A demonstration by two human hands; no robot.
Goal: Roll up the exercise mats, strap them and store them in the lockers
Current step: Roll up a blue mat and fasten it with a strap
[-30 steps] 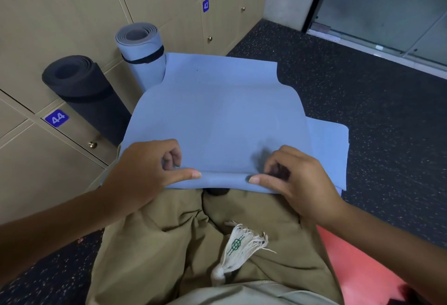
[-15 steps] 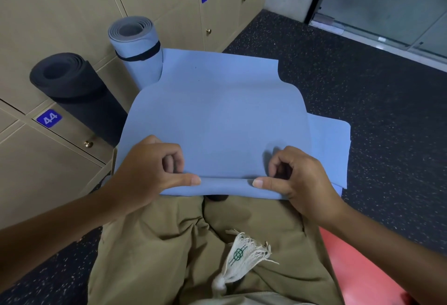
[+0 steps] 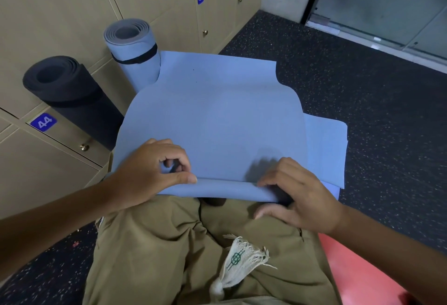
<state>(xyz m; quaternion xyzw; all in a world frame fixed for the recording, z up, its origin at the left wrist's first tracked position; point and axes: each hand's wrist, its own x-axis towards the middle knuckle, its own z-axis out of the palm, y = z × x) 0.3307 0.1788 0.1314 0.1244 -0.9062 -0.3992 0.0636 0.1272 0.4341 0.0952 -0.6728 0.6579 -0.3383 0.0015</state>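
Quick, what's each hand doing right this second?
Left hand: fingers and thumb pinch the folded near edge of the blue mat.
Right hand: fingers curled round the same rolled edge, gripping it.

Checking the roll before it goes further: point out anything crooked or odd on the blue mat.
The flat blue mat lies folded unevenly: a lower layer sticks out on the right, skewed from the top layer. The left hand and right hand pinch its near edge, which is only starting to curl.
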